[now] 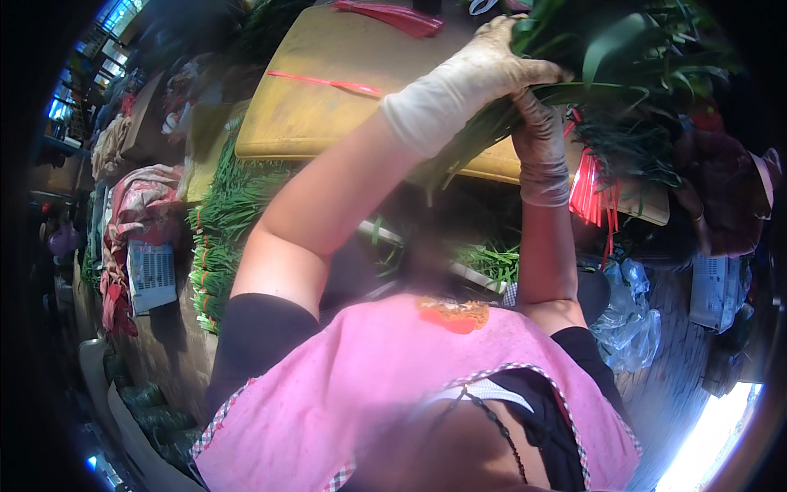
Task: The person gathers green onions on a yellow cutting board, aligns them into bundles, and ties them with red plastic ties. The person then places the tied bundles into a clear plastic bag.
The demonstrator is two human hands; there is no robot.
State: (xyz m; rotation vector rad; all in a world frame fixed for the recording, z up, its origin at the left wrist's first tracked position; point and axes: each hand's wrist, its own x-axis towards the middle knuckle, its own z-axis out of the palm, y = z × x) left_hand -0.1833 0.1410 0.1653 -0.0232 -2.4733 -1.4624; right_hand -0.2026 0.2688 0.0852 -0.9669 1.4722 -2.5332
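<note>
My left hand (501, 58), in a soiled white glove, reaches over the yellow tabletop (320, 117) and grips a bunch of long-leaved greens (479, 132). Its thumb and fingers spread around the leaves, and the stalks slant down towards the table's near edge. Close below it, my right hand (540, 126), gloved too, points upward against the same bunch. Leaves and the left hand hide its fingertips, so its grip cannot be made out. Red plastic ties (587, 187) hang over the table edge beside the right wrist.
More red ties (393, 17) and a single red strip (326, 81) lie on the table. Banded green bunches (215, 270) are stacked at the left. Clear plastic bags (624, 320) lie at the right, near another person (722, 184). A white crate (152, 273) stands far left.
</note>
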